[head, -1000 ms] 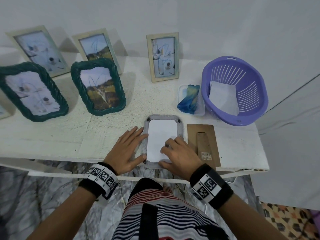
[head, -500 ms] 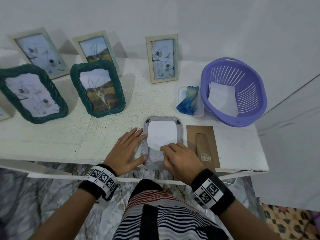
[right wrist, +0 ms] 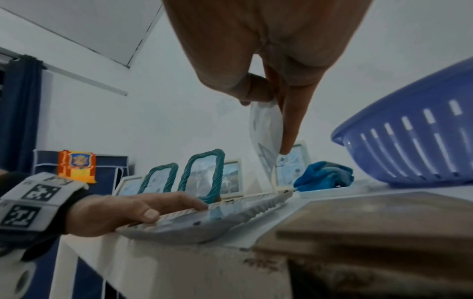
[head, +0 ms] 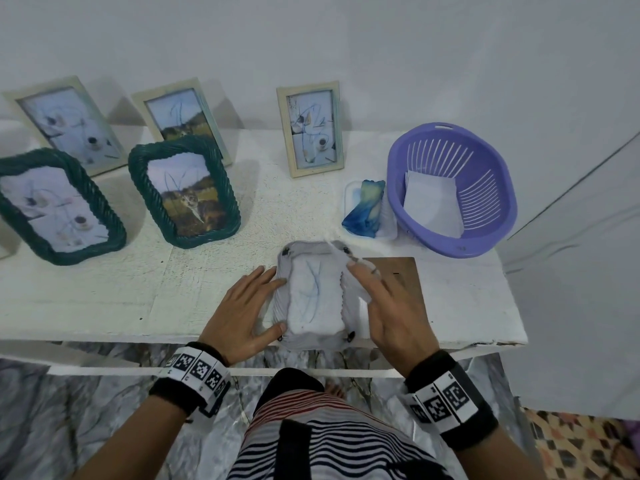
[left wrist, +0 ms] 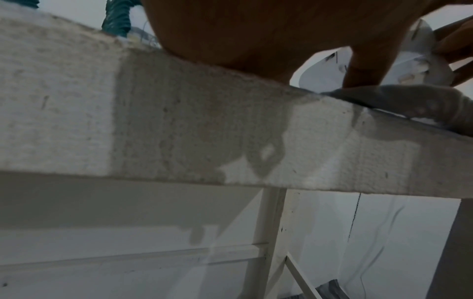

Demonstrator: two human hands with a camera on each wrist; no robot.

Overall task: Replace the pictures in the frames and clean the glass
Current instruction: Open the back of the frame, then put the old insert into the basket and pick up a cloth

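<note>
A grey picture frame (head: 313, 296) lies face down at the table's front edge, back open, its glass showing a blue scribble. My left hand (head: 266, 306) rests flat on the frame's left rim with straight fingers; in the left wrist view its thumb (left wrist: 358, 74) presses the grey rim (left wrist: 409, 101). My right hand (head: 362, 271) hovers over the frame's right side. In the right wrist view it pinches the pulled-out picture (right wrist: 267, 133) between thumb and fingers (right wrist: 289, 129); the sheet hangs down on edge above the frame (right wrist: 204, 222).
The brown backing board (head: 405, 271) lies right of the frame, partly under my right hand. A purple basket (head: 485, 237) holds white sheets (head: 433, 202). A blue cloth (head: 365, 209) sits in a clear tray. Several framed pictures (head: 187, 192) stand behind on the white table (head: 138, 299).
My right hand has peeled the white picture off the frame's back and lifted it up to the right, uncovering the scribbled glass. My left hand has stayed on the frame's left rim.
</note>
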